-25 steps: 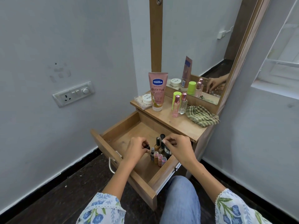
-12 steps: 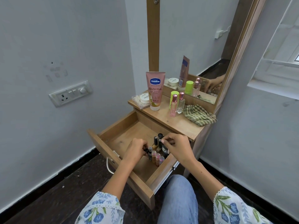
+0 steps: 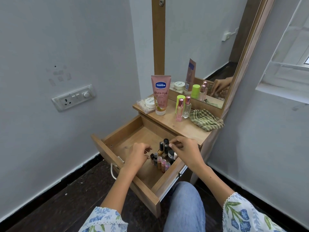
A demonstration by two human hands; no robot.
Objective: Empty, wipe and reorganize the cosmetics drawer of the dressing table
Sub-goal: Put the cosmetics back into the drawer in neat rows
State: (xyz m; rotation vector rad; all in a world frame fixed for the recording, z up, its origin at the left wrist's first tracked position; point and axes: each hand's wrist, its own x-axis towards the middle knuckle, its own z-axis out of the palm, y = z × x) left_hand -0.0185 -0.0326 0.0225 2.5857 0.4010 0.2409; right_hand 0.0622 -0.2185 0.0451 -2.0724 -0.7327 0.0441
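Open cosmetics drawer, both hands inside

Small bottles stand clustered at the drawer's right side; right hand pinches a black cap; left hand has curled fingers beside them, grip unclear; Vaseline tube on the worktop.

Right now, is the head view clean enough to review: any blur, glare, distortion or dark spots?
Head view: even, soft daylight with no harsh glare; wide-angle lens bends the mirror frame and walls outward; the small bottles in the drawer are slightly soft, labels unreadable; the Vaseline tube reads clearly; the dark floor loses detail.
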